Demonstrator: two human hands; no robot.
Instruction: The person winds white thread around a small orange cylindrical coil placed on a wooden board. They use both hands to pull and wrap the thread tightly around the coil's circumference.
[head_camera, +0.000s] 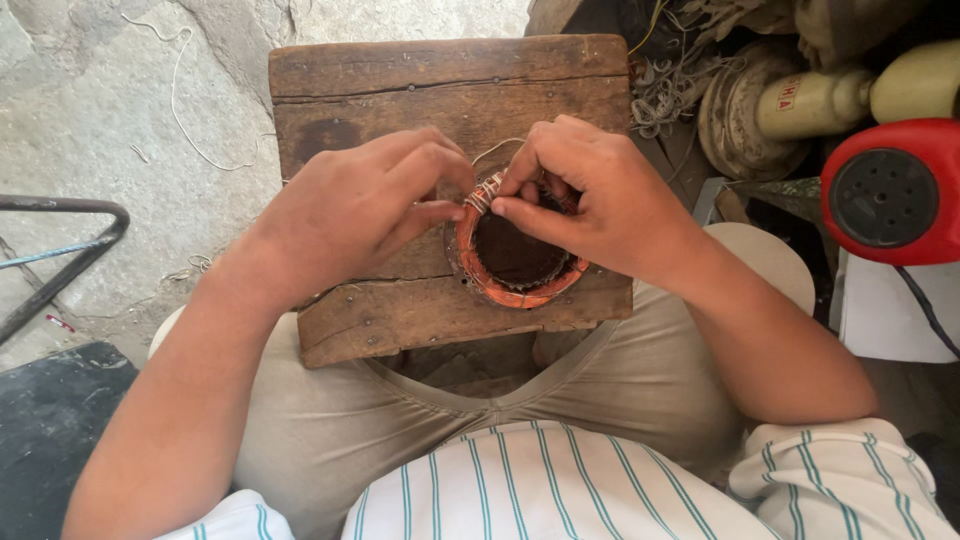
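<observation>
**Both hands pinching at a copper-wound ring on a wooden block**

Left hand (365, 205) curled, thumb and forefinger nearly closed, tips pressing on the wrapped bundle at the top left edge of the round motor winding (517, 252). Right hand (590, 195) bent over the same spot, fingers (515, 208) narrow, pinching the light thread (497, 148) and the bundle. Winding lying flat on the wooden block (400, 95), near its lower right corner, orange rim just at the block's front edge, block resting across the lap.

On the right, well apart from the hands: red rounded casing (890, 190) with black perforated disc; behind it a cream cylinder (810, 105) with small red label; white sheet (880, 310) below.

Upper half of the block bare. Grey stone floor (120, 110) on the left, with dark metal frame (70, 250) near the left elbow.
</observation>
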